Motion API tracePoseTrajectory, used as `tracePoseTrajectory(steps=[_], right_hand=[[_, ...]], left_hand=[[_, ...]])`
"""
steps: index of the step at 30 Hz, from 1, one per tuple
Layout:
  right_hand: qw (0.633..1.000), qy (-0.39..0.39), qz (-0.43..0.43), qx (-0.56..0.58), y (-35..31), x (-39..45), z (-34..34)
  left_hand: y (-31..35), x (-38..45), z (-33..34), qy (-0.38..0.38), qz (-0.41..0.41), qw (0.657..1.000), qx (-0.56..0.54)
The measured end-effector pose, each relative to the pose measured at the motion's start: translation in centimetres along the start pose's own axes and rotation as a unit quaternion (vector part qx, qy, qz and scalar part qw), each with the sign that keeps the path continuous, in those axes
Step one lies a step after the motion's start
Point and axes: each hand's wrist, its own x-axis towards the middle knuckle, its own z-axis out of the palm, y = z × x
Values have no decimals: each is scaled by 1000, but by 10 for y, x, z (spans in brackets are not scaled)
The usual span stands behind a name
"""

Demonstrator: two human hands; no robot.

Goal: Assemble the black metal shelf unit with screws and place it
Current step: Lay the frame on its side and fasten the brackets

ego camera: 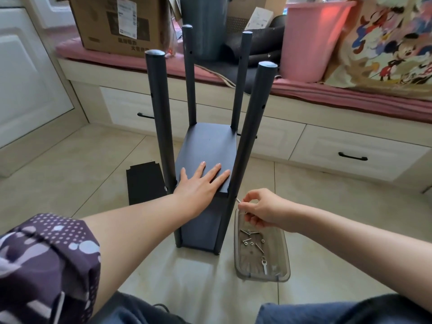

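The shelf unit [205, 160] is standing on the floor tiles [93, 160] with four posts up, left hand [201, 181] flat on the middle shelf with fingers spread straight, holding it steady. Right hand [259, 209] is pinching a small metal tool [238, 200] at the near-right post [247, 146], just above the clear tray [261, 272] of screws [251, 239]. My worry is the tool slipping, or the shelf shifting so the holes misalign if that flat palm eases off.

Pink bucket [311, 40], cardboard box [117, 22], cartoon-print bag [385, 43] – perhaps fabric – on the bench.
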Motion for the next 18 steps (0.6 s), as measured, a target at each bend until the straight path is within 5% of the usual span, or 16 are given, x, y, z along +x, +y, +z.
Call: tracePoseTrajectory(steps=[18], right_hand=[[998, 17, -5, 53, 1, 5, 7]], left_hand=[[1, 2, 3, 6, -5, 1000, -11]])
